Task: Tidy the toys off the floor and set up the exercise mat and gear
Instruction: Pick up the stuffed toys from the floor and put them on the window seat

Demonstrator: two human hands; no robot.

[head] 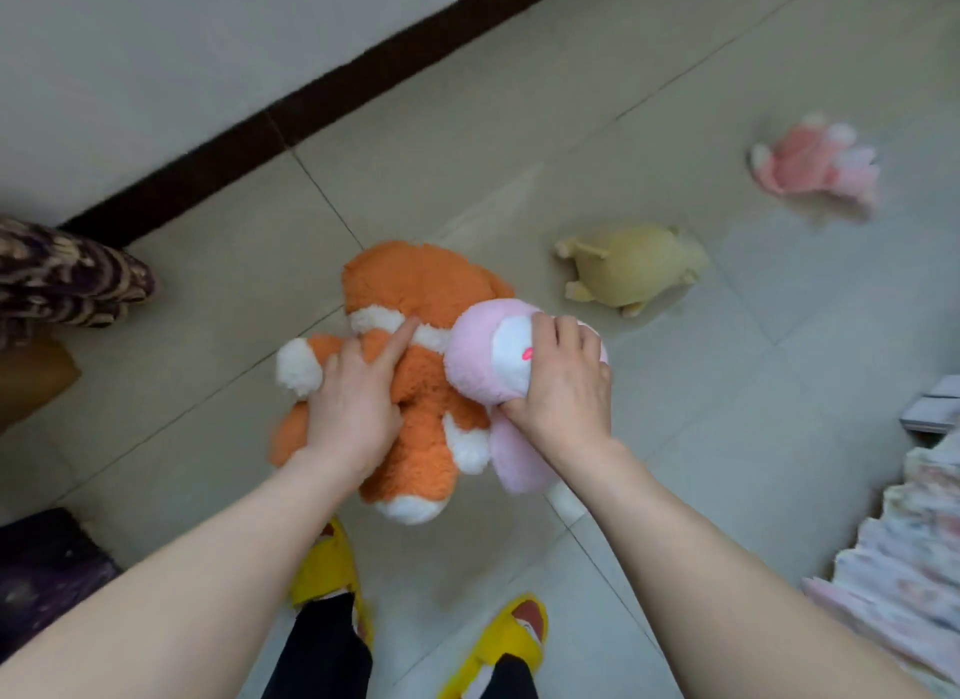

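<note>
Orange plush (415, 282) in left grip (353, 402) | pink plush (472, 355) in right grip (563, 381) | tiled floor (675, 438)

One head-worn wide-angle camera looks steeply down and forward from standing height, close over both bare forearms, which enter from the bottom corners. The yellow slippers (498, 641) sit at the lower edge directly beneath it, and the tiled floor (701, 438) fills most of the frame. The dark baseboard (291, 111) crosses the upper left diagonally, showing the view is rolled relative to the wall.
</note>
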